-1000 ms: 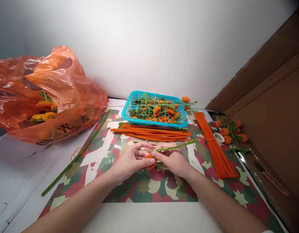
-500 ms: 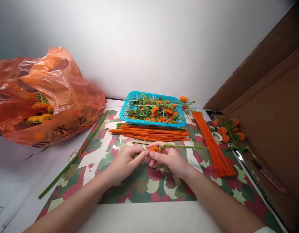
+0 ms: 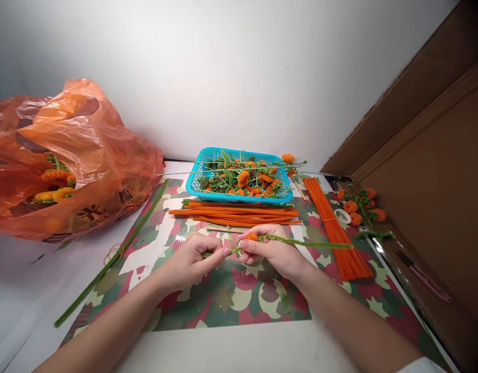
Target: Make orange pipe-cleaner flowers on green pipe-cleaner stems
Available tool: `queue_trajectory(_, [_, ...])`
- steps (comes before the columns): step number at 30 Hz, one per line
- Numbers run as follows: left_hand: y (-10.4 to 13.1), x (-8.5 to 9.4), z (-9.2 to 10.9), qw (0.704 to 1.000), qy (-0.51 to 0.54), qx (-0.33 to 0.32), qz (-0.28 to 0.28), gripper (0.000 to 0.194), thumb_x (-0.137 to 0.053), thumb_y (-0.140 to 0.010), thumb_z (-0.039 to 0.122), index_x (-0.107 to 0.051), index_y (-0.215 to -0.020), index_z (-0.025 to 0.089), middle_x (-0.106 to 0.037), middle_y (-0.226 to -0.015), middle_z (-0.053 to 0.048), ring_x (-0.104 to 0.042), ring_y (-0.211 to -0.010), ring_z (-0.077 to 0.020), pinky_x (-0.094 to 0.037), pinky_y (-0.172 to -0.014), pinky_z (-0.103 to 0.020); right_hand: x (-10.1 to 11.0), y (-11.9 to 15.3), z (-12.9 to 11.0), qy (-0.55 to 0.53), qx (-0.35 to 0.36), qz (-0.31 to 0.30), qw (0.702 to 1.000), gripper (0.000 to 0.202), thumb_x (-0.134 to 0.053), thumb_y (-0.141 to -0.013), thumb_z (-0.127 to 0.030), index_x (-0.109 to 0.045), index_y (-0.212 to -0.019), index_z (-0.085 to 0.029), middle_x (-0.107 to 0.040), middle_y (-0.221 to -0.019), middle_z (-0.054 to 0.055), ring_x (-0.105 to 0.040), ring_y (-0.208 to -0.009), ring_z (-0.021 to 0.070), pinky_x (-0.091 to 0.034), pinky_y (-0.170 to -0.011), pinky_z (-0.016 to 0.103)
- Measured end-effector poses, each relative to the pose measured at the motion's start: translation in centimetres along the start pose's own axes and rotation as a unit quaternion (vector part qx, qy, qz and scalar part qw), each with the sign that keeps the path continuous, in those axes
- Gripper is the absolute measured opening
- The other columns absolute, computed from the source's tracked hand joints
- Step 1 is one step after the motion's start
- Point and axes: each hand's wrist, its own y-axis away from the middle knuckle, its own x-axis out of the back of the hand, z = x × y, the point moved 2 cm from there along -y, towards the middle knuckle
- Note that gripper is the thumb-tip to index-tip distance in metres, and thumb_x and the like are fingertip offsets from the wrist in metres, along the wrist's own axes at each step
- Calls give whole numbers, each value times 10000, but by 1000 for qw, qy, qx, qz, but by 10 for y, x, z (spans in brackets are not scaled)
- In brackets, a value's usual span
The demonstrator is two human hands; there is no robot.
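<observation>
Between finger and thumb of my right hand (image 3: pixel 272 248) is a small orange pipe-cleaner flower (image 3: pixel 252 237). A green pipe-cleaner stem (image 3: pixel 308 243) runs from it out to the right, across the orange bundle. My left hand (image 3: pixel 202 256) is closed on a green pipe cleaner (image 3: pixel 235 250) that comes out of the left side of the same flower. A short gap separates the two hands, with the green strand stretched across it. Both hands are above the patterned mat (image 3: pixel 239 305).
Behind the hands lie loose orange pipe cleaners (image 3: pixel 239 213) and a blue basket (image 3: pixel 207 196) of orange flowers and green parts. An orange bundle (image 3: pixel 328 223), white tape roll (image 3: pixel 343 216) and finished flowers (image 3: pixel 351 206) are rightward. Leftward are green stems (image 3: pixel 106 269) and an orange plastic bag (image 3: pixel 102 171).
My left hand has drawn away from the flower to the left, and the green strand now shows between the hands. My right hand still grips the flower. The view has shifted slightly.
</observation>
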Motion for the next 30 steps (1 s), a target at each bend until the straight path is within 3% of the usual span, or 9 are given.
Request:
queue_trajectory(10, [1, 8, 7, 999, 10, 31, 17, 445, -444, -888, 412, -368, -508, 191, -380, -433, 39, -324, -444, -85, -263, -423, -215, -2, 3, -4, -33, 24, 14, 999, 299, -825, -605, -324, -692, -773, -116, -696, -593, 37, -666, -538, 123, -527, -501, 192])
queue_trajectory(17, [2, 11, 3, 999, 21, 32, 0, 447, -450, -891, 421, -407, -513, 186, -411, -431, 35, -358, -419, -80, -279, -408, -208, -7, 6, -6, -32, 27, 24, 999, 294, -822, -611, -321, -686, -768, -115, -698, -594, 38, -662, -533, 115, -530, -516, 190])
queue_trajectory(21, [1, 10, -1, 998, 46, 38, 36, 480, -467, -879, 461, -398, -491, 188, -379, -405, 45, -349, -376, -72, -272, -387, -204, -5, 5, -8, -20, 27, 23, 999, 354, -812, -612, -392, -689, -812, -128, -703, -619, 35, -676, -554, 132, -548, -544, 219])
queue_trajectory(25, [2, 13, -4, 995, 53, 49, 75, 502, -471, -874, 486, -435, -475, 184, -454, -393, 22, -397, -369, -80, -323, -392, -201, 7, 4, -16, 15, 72, 44, 996, 351, -776, -652, -440, -707, -828, -144, -724, -715, 51, -687, -599, 142, -564, -586, 247])
queue_trajectory(27, [2, 14, -3, 995, 64, 57, 59, 497, -483, -864, 496, -450, -481, 182, -469, -406, 18, -406, -366, -81, -324, -381, -199, 12, 4, -19, 35, 94, 51, 994, 315, -770, -668, -423, -709, -805, -145, -720, -703, 50, -679, -593, 138, -558, -583, 245])
queue_trajectory(30, [3, 12, 3, 992, 103, 74, -23, 435, -522, -852, 480, -517, -547, 170, -526, -487, 4, -459, -422, -90, -356, -412, -197, 12, 4, -19, 72, 106, 48, 991, 277, -757, -688, -408, -708, -766, -147, -707, -679, 41, -656, -557, 131, -538, -557, 246])
